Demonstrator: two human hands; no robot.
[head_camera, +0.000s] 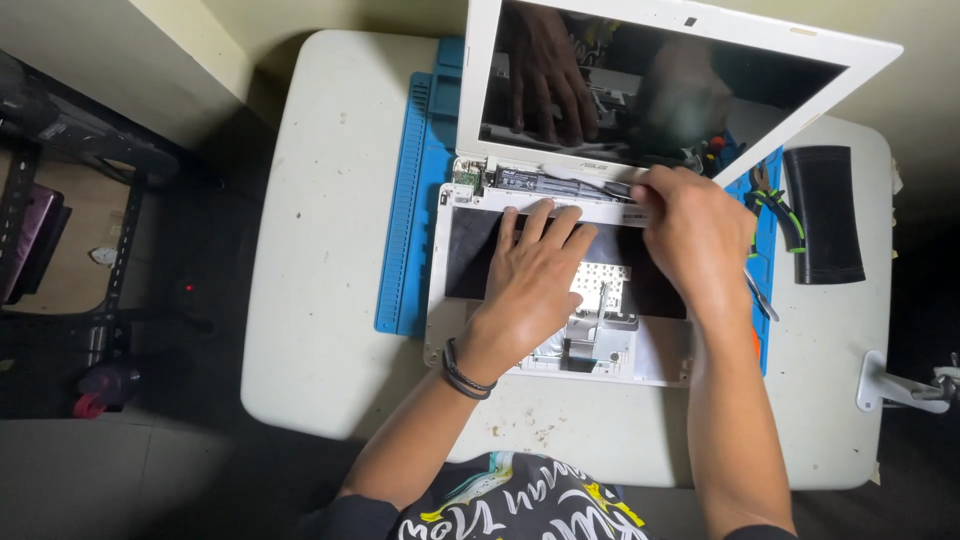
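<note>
The opened white laptop (560, 290) lay on a blue mat (405, 200) on the worktop (320, 300). It was steadied by the flat, released left hand (535, 275), while a thin tool (620, 188) appeared pinched at the hinge edge in the right hand (690, 225); careful prying there seemed called for next.

Left hand (535, 275) flat on opened white laptop (470, 205), right hand (690, 225) at its hinge edge.

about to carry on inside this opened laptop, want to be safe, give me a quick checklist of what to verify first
1. Left hand flat on the laptop base, steadying it: ok.
2. Right hand at the hinge edge on a thin tool: ok; tool tip: cannot tell.
3. Screen upright and open: ok.
4. Base resting on the blue mat: ok.
5. Pliers off to the right, apart from the laptop: ok.
6. Power off: cannot tell.
</note>
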